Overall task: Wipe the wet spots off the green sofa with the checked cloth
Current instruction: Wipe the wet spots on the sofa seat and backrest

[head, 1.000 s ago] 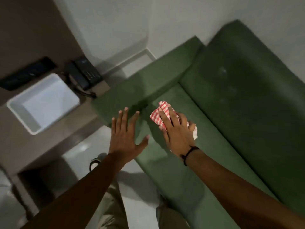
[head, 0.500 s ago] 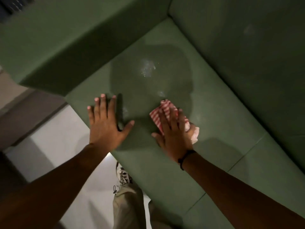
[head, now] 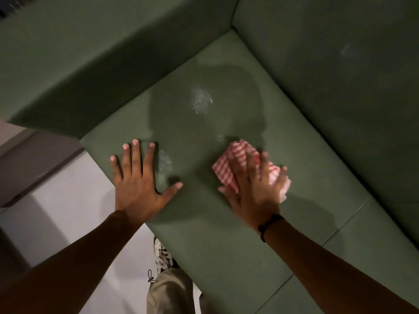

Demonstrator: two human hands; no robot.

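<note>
Nearest the lens, a person leaning over the green sofa (head: 226,257) appears to be mid-wipe: the left hand (head: 138,189) lies flat and empty on the seat's front edge, while the right hand (head: 254,191) (blurred, fingers straight) presses the checked cloth (head: 229,164) onto the cushion. The bunched cloth's long axis slants far-left to near-right, its end poking past the fingertips toward the armrest corner. Beyond glistens a wet spot (head: 200,102) — likely the next target, calling for a firm forward push — with a smaller patch (head: 165,164) just beside the left fingers.

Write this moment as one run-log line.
left hand: flat on green sofa | right hand: presses checked cloth on it | wet spots: glisten beyond cloth
</note>
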